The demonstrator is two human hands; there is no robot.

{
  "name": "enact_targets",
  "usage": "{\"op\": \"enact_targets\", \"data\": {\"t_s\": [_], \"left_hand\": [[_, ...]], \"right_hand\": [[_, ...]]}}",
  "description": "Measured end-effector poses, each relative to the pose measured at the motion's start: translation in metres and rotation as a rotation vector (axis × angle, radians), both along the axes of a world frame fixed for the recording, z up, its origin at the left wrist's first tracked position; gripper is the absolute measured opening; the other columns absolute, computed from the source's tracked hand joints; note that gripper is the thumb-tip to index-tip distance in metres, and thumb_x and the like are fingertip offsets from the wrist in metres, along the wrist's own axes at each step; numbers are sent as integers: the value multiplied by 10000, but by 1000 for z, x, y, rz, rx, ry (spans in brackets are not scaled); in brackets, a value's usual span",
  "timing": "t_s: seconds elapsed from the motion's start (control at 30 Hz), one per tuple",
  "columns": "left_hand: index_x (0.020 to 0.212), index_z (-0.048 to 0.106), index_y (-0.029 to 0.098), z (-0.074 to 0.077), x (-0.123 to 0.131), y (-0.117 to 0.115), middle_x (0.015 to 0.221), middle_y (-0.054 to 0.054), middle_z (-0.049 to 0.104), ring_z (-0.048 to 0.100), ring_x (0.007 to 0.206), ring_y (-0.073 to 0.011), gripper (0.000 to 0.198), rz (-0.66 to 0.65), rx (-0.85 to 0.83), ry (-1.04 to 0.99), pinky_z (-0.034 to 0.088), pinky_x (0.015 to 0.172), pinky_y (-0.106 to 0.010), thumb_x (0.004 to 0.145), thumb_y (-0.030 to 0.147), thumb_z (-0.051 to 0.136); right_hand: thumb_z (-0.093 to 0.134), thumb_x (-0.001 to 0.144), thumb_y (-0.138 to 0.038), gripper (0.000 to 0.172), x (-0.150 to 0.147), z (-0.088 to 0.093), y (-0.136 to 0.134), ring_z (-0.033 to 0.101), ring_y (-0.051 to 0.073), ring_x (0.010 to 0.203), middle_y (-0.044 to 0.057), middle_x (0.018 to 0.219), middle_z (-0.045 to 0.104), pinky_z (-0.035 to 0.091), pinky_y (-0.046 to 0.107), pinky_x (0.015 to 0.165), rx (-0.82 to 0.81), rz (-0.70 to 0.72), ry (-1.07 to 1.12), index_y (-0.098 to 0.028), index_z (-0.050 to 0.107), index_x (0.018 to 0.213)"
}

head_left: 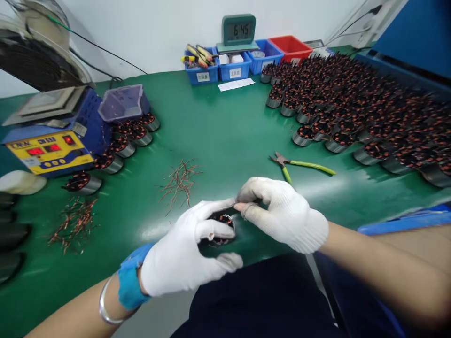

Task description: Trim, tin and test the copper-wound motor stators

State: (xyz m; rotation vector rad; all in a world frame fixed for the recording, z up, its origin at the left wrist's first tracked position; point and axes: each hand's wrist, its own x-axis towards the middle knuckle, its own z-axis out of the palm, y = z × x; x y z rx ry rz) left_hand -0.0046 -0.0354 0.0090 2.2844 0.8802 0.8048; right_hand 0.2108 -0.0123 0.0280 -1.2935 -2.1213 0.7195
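Note:
A wound motor stator (227,219), a metal ring with copper wire inside, sits near the table's front edge, largely hidden by my left hand (192,244). That gloved hand lies over the stator with its fingers curled across the top, the thumb apart at the front. Its forefinger reaches to the fingertips of my right hand (278,211). Thumb and forefinger of the right hand are pinched together just beyond the stator's rim; whatever is between them is too small to make out. Behind the right hand lie green-handled cutting pliers (303,164), their jaws apart.
Many similar stators (340,138) crowd the right side; several more stand beside a blue-and-yellow control box (51,150) at left. Copper wire scraps (181,180) lie mid-table, with another pile (73,223) further left. At the back are blue bins (202,74), a red bin (291,44) and a clock (238,29).

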Motion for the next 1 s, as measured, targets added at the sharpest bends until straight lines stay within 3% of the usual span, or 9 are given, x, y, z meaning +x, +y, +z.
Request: {"op": "enact_targets", "data": {"t_s": [0.13, 0.3, 0.37, 0.47, 0.5, 0.6, 0.67, 0.83, 1.0], "left_hand": [[1136, 572, 272, 1, -5, -4, 1423, -97, 436, 490, 1232, -247, 390, -86, 129, 136, 459, 998, -444, 768, 243, 698], [1163, 550, 301, -1, -5, -8, 1433, -101, 417, 471, 1257, -279, 439, -82, 182, 216, 443, 1011, -462, 753, 249, 698], [1188, 496, 251, -1, -4, -9, 1374, -140, 461, 507, 1216, -292, 583, 71, 184, 108, 476, 970, -445, 690, 406, 755], [1249, 425, 169, -4, 1, -8, 1227, -174, 538, 579, 1073, -336, 1024, 351, 101, 74, 515, 859, -475, 441, 698, 768], [1207, 469, 165, -5, 3, -6, 1138, -150, 579, 602, 995, -331, 987, 374, 64, 142, 516, 813, -480, 436, 711, 755], [908, 598, 199, -9, 9, -1, 867, -60, 618, 608, 804, -268, 441, 289, 2, 356, 479, 707, -428, 666, 558, 685], [845, 591, 206, -12, 11, 1, 840, -44, 618, 599, 786, -239, 249, 246, 18, 366, 457, 694, -390, 768, 441, 622], [1012, 562, 195, -18, 7, -1, 1025, -60, 642, 617, 837, -209, 209, 244, 179, 279, 457, 690, -337, 819, 273, 575], [991, 570, 173, -18, 3, -1, 1010, -73, 655, 625, 814, -219, 177, 304, 297, 271, 475, 669, -349, 824, 221, 532]], "right_hand": [[597, 842, -221, 69, -2, 2, 1, 584, 138, 749, 1, 802, 638, 432, 258, 662, -36, 19, 41, -181, 633, 799], [591, 851, -220, 96, -2, 3, 2, 581, 132, 723, -3, 772, 634, 441, 258, 649, -83, 48, 91, -176, 618, 770], [594, 848, -216, 104, -3, 4, 2, 579, 132, 711, -2, 760, 634, 445, 261, 648, -84, 54, 101, -175, 610, 753], [592, 835, -178, 116, -4, 6, 1, 581, 135, 702, 1, 747, 633, 450, 263, 652, -76, 58, 97, -175, 595, 719], [587, 833, -165, 123, -4, 7, 1, 585, 135, 705, 3, 751, 633, 453, 262, 658, -76, 63, 91, -176, 590, 711], [590, 833, -163, 131, -4, 9, -2, 599, 144, 727, 11, 774, 636, 462, 268, 678, -50, 96, 67, -182, 579, 704], [597, 835, -178, 133, -4, 11, -3, 605, 151, 733, 19, 782, 639, 470, 275, 684, -7, 120, 74, -188, 571, 706], [580, 861, -161, 132, -3, 19, -8, 616, 141, 743, 20, 786, 642, 483, 270, 684, 64, 168, 104, -199, 559, 737], [587, 878, -193, 31, -3, 24, -22, 632, 138, 765, 30, 831, 662, 490, 261, 680, 144, 307, 1, -204, 586, 849]]}}
